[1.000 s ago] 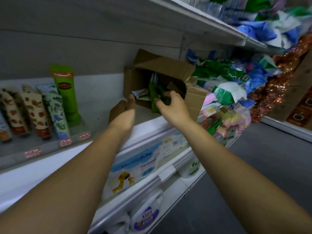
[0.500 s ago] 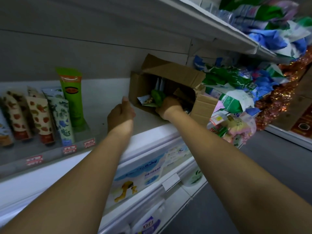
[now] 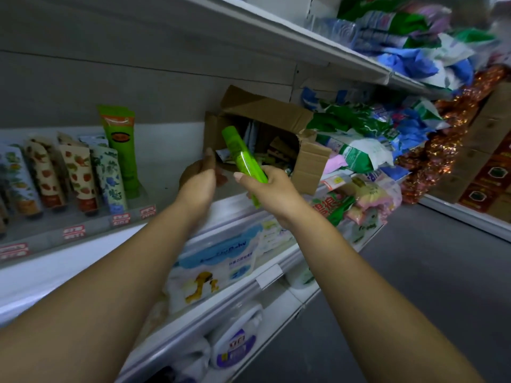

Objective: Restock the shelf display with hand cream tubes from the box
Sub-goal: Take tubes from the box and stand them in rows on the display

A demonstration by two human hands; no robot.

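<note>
Gripping of a bright green hand cream tube is done by the right hand, fingers wrapped round its lower half; the tube is tilted, upper end leaning left toward the box mouth, lower end poking out below the palm. Tube is held clear of the shelf, just in front of the cardboard box, which is lying on its side on the middle shelf with flaps splayed open; more packets are seen inside, too dim to identify. Left hand is raised just left of the tube, fingers curled at the box's lower left edge; whether that edge is actually clamped cannot be told. On the left of the same shelf, a row of upright patterned tubes is stood behind the red price tags, with a taller green tube at the row's right end, well apart from the box. Bagged goods are piled against the box on its right. A white baby-product pack is seen on the shelf below.
</note>
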